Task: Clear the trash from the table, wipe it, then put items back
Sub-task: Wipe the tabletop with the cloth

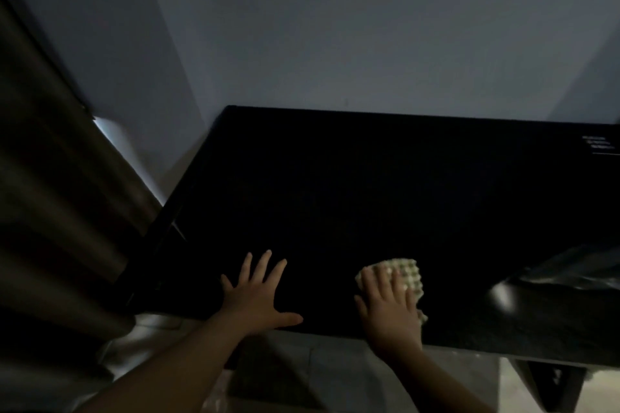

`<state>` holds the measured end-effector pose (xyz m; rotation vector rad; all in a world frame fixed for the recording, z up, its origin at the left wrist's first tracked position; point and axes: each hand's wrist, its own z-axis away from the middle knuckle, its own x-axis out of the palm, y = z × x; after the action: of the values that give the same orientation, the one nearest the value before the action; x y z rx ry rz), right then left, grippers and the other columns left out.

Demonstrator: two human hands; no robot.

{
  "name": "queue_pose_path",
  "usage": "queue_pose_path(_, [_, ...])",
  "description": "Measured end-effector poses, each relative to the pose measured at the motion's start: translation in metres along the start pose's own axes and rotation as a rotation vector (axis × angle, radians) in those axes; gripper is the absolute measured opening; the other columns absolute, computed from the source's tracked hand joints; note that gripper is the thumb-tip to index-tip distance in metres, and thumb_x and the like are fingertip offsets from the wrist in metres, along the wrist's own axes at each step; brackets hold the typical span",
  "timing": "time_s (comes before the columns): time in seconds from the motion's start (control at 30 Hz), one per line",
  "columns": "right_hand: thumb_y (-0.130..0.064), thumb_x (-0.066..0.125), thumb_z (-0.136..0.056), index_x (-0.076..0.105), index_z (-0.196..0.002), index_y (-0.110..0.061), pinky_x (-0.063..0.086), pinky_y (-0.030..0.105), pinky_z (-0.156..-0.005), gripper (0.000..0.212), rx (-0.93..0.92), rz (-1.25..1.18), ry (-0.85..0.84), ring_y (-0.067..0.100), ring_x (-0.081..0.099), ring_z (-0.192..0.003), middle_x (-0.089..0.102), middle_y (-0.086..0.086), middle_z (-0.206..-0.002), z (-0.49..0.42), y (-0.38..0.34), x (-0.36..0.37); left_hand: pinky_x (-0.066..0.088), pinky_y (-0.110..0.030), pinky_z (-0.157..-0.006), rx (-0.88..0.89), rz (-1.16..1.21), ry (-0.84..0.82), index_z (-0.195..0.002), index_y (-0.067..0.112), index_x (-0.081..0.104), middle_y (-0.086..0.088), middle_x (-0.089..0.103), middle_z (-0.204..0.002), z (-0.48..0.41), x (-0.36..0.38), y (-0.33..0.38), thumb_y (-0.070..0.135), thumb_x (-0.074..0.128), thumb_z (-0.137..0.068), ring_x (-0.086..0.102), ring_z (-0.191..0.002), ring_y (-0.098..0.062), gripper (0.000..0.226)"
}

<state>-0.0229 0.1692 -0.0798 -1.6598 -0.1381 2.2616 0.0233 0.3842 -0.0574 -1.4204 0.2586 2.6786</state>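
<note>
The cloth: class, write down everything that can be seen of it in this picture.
The cloth is pale, cream to greenish in the dim light, with a raised waffle-like grid; it looks soft. It lies bunched on the black table near the front edge. The right hand presses on it with straight, spread fingers and covers its near part. A small corner peeks out on the hand's right.

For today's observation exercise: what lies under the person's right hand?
A pale waffle-textured cloth lies under the right hand, on the black table. The cloth's middle is hidden by the hand.
</note>
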Motion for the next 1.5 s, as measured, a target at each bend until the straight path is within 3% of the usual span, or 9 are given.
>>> queue_pose_path(0.1, [-0.057,0.002,-0.084,0.0,-0.15,-0.028,-0.003,0.035,-0.116,0.072,-0.189,0.051,-0.012,0.019,-0.011,-0.145,-0.012,-0.006,-0.154,0.003,-0.02,0.009,0.0,-0.063,-0.112,0.033,-0.039,-0.016,-0.15,0.036,-0.011,0.004,-0.024,-0.157,0.0,-0.002,-0.011,0.074,0.056,-0.073,-0.023,-0.144,-0.027,0.108])
queue_pose_path(0.2, [-0.047,0.024,-0.088,0.038,-0.141,-0.027,0.034,0.037,-0.106,0.058,-0.291,0.177,0.021,0.024,0.038,-0.136,0.042,-0.001,-0.147,-0.009,0.004,-0.003,0.003,-0.064,-0.113,0.095,-0.081,-0.034,-0.15,0.036,-0.009,0.004,-0.021,-0.158,-0.001,-0.009,-0.017,0.072,0.059,-0.072,-0.019,-0.145,-0.028,0.11])
queue_pose_path(0.4, [-0.045,0.015,-0.099,0.01,-0.15,-0.033,0.012,0.046,-0.115,0.052,0.181,-0.007,0.078,0.028,0.004,-0.146,0.0,-0.001,-0.16,-0.026,0.005,-0.005,0.016,-0.059,-0.113,0.14,-0.114,-0.016,-0.151,0.036,-0.001,0.006,-0.011,-0.159,-0.002,-0.017,-0.024,0.067,0.064,-0.072,-0.008,-0.146,-0.029,0.106])
queue_pose_path(0.5, [-0.051,0.002,-0.084,0.03,-0.143,-0.03,0.021,0.044,-0.109,0.068,-0.157,0.113,-0.022,0.029,0.033,-0.139,0.03,0.001,-0.154,-0.002,-0.053,0.026,0.016,-0.059,-0.113,0.132,-0.109,-0.014,-0.151,0.035,0.0,0.006,-0.01,-0.159,-0.004,-0.016,-0.024,0.067,0.064,-0.072,-0.007,-0.146,-0.029,0.106])
queue_pose_path(0.63, [-0.04,0.033,-0.077,0.045,-0.126,-0.028,0.044,0.034,-0.098,0.052,-0.367,0.259,-0.038,0.022,0.064,-0.11,0.062,-0.003,-0.127,0.004,-0.036,0.027,0.013,-0.063,-0.113,0.15,-0.088,-0.02,-0.151,0.034,0.001,0.006,-0.011,-0.159,-0.004,-0.014,-0.025,0.066,0.063,-0.073,-0.009,-0.146,-0.029,0.105])
queue_pose_path(0.87, [-0.039,0.023,-0.101,0.009,-0.15,-0.033,0.02,0.045,-0.113,0.051,0.224,0.013,0.113,0.028,0.011,-0.145,0.003,-0.001,-0.16,-0.007,-0.004,0.002,0.013,-0.059,-0.115,0.204,-0.071,-0.046,-0.151,0.034,0.004,0.006,-0.009,-0.16,-0.001,-0.018,-0.035,0.06,0.064,-0.077,-0.009,-0.147,-0.026,0.099])
queue_pose_path(1.1, [-0.041,0.04,-0.071,0.046,-0.124,-0.029,0.049,0.037,-0.091,0.055,-0.395,0.266,-0.061,0.021,0.064,-0.109,0.064,-0.004,-0.123,0.018,-0.068,0.039,0.011,-0.057,-0.116,0.202,-0.096,-0.029,-0.152,0.032,0.002,0.006,-0.011,-0.16,-0.001,-0.014,-0.035,0.062,0.059,-0.08,-0.012,-0.147,-0.026,0.096])
queue_pose_path(1.33, [-0.032,0.037,-0.098,0.002,-0.151,-0.031,0.01,0.042,-0.117,0.063,0.1,0.099,0.051,0.026,-0.001,-0.147,-0.007,0.0,-0.16,-0.004,-0.013,0.0,0.011,-0.058,-0.116,0.227,-0.087,-0.029,-0.151,0.032,0.003,0.005,-0.009,-0.16,-0.001,-0.015,-0.038,0.061,0.061,-0.08,-0.01,-0.147,-0.027,0.097])
queue_pose_path(1.5, [-0.035,0.038,-0.079,0.047,-0.13,-0.028,0.045,0.041,-0.097,0.052,-0.29,0.173,0.028,0.028,0.059,-0.117,0.057,-0.001,-0.133,0.017,-0.065,0.035,0.013,-0.056,-0.116,0.204,-0.105,-0.024,-0.151,0.034,0.002,0.007,-0.009,-0.16,-0.002,-0.014,-0.037,0.062,0.06,-0.079,-0.01,-0.147,-0.025,0.097])
